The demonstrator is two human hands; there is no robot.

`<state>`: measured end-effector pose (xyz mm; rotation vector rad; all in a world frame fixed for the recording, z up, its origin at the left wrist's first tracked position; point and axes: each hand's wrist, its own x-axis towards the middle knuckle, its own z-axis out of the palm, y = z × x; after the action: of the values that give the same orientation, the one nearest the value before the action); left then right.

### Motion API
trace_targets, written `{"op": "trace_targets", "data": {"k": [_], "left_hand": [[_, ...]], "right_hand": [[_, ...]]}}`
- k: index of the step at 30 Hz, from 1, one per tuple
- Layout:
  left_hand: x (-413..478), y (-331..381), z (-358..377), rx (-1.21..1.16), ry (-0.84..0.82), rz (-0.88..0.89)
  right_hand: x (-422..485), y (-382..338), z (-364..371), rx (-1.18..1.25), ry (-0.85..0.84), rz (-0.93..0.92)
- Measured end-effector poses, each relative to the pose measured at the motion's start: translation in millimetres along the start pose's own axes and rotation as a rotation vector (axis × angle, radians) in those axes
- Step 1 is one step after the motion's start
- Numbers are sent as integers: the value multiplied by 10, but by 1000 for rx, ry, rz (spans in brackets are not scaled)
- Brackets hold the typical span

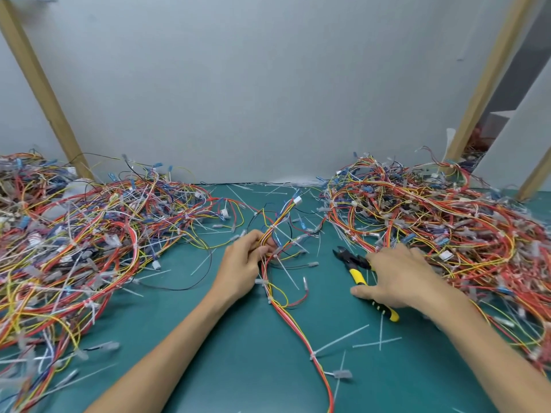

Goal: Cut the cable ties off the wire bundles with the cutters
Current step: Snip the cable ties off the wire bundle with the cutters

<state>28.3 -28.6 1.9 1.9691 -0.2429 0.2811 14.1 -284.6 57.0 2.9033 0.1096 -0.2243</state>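
Observation:
My left hand (241, 266) grips a wire bundle (293, 323) of red, yellow and orange wires near its upper part. The bundle runs from a white connector (297, 200) down across the green mat to the lower edge of the view. White cable ties (312, 356) still ring it at intervals. The cutters (356, 274), with yellow and black handles, lie on the mat with their dark jaws pointing up-left. My right hand (399, 278) lies spread over their handles, fingers fairly straight, thumb beside the lower handle.
Two big tangled piles of wire bundles flank the work area, one at the left (74, 242) and one at the right (432, 222). Loose white cable ties (343, 338) are scattered over the green mat (208, 368). Slanted wooden posts (41, 90) stand at both sides before a grey wall.

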Motion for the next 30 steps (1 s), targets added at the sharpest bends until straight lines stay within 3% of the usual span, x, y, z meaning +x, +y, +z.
{"op": "trace_targets", "data": {"k": [9, 14, 20, 25, 30], "left_hand": [[0, 1, 25, 76, 32, -5], [-1, -8, 30, 61, 46, 2], [9, 2, 36, 40, 51, -4], [11, -12, 43, 51, 55, -8], [6, -15, 30, 53, 59, 38]], "right_hand": [[-5, -339, 99, 119, 377, -108], [74, -345, 176, 491, 474, -152], [282, -349, 137, 949, 648, -52], [492, -562, -81, 1351, 611, -58], [709, -843, -283, 1702, 353, -149]]}}
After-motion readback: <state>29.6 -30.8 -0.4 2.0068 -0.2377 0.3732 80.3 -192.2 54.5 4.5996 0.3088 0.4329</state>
